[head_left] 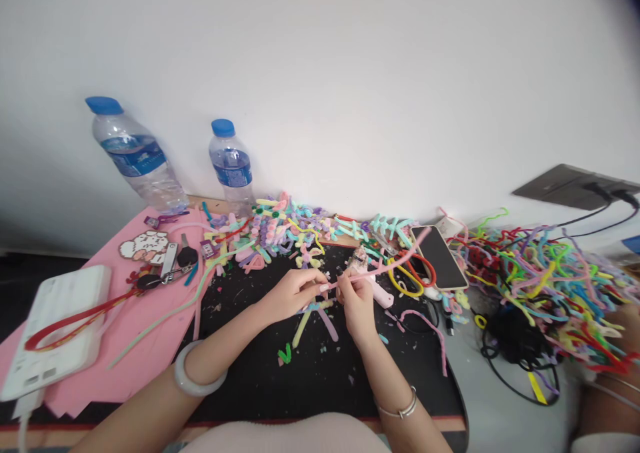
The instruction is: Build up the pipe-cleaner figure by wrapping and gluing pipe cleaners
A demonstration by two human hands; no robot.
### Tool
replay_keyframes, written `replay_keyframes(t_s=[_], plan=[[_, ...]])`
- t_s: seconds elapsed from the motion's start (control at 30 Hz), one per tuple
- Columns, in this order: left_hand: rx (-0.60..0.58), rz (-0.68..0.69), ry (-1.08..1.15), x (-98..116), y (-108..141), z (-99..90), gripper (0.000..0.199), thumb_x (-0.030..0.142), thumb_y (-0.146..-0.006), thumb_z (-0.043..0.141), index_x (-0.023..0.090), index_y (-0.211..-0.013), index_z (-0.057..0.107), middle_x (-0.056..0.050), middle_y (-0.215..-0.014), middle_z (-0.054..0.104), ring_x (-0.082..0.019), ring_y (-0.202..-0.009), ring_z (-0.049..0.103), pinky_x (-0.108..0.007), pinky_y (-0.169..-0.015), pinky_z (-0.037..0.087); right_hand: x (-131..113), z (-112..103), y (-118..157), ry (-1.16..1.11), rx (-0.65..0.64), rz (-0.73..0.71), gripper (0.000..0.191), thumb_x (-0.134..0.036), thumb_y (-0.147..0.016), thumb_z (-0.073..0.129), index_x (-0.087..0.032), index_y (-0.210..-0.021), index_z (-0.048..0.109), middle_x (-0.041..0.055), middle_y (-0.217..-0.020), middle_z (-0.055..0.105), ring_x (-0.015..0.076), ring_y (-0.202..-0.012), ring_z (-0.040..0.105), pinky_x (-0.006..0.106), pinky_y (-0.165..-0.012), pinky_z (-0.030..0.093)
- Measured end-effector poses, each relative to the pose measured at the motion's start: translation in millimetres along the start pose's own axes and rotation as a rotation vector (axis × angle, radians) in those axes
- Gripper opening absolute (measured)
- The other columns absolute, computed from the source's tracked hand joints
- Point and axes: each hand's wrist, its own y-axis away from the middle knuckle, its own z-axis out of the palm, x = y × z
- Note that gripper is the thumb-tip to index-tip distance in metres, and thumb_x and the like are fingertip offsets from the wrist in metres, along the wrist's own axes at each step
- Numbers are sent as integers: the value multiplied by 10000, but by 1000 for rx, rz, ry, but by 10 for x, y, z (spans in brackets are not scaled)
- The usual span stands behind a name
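Observation:
Both hands meet over the black mat point(260, 379) and pinch one pink pipe cleaner point(400, 261). My left hand point(299, 293) grips its near end between thumb and finger. My right hand point(357, 305) holds it a little further along, and the free length slants up to the right. Under my fingers lie a yellow-green pipe cleaner piece point(301, 329) and a purple one point(328, 325); how their tops join is hidden. Just past my right hand rests a pale pink tool point(383, 294), perhaps a glue gun, partly covered. Scissors with yellow and red handles point(406, 279) lie beside it.
Small pipe cleaner shapes point(280, 233) line the wall. A phone point(440, 256) and a large tangle of pipe cleaners point(545, 286) lie right, near another person's arm point(613, 399). Two water bottles point(231, 166), pink paper point(165, 326), keys point(186, 256) and a white power bank point(63, 326) are left.

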Motion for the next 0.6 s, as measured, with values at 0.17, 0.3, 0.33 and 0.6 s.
replay_keyframes(t_s=[0.17,0.3,0.33,0.6], plan=[[-13,-27,74,-6,-8,-2,250,356,-875,529,126,-839,619,-19,-724,627,-56,-431,433,-183,-433,350,-135,-79,-56,110,-89,-3,352,-413,-886,476,-200,-609,439,-63,-504,351,95,-456,290,236,-439,227],[12,-39,130,-16,14,-33,249,352,-873,523,118,-848,606,-55,-814,664,-52,-436,443,-188,-438,373,-357,-424,-122,347,-86,-43,274,-345,-886,461,-189,-671,529,-24,-579,481,122,-515,420,244,-490,315],[23,-41,139,-16,22,-45,251,350,-872,521,115,-841,603,-58,-813,666,-48,-429,437,-188,-439,371,-398,-564,-148,478,-13,-58,193,-316,-858,496,-189,-721,546,-16,-613,514,133,-545,462,249,-522,351],[134,-89,285,73,82,-108,282,382,-844,571,112,-769,597,-21,-718,647,-25,-387,391,-186,-424,313,-349,-1407,-368,1364,187,33,383,-55,-668,528,-104,-1046,554,105,-920,628,237,-880,589,318,-778,448]])
